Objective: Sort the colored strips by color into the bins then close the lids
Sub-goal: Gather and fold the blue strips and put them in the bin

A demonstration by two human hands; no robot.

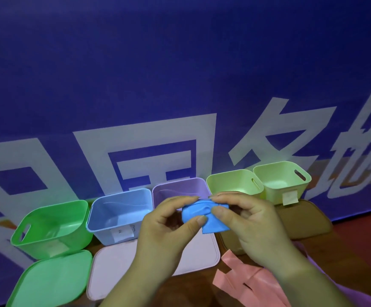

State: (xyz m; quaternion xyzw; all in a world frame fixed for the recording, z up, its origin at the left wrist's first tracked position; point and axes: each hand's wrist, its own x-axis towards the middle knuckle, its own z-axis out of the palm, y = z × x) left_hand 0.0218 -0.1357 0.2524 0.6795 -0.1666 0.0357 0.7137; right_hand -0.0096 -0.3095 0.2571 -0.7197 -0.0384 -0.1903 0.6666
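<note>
Left hand (169, 220) and right hand (244, 220) pinch blue strip (204, 218) (crumpled); fingers curled.

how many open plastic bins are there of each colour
green plastic bin: 1
light blue plastic bin: 1
purple plastic bin: 1
pale yellow-green plastic bins: 2
total: 5

Crumpled blue strip (204, 218) pinched between left hand (167, 229) and right hand (246, 218), in front of purple bin (180, 189). Green bin (51, 227), blue bin (118, 216), purple bin, two yellow-green bins (233, 182) in row along worktop's far edge, all open. Green lid (51, 282), pale pink lid (113, 269) flat near front edge. Pink strips (246, 282) heaped toward front right corner.
</note>
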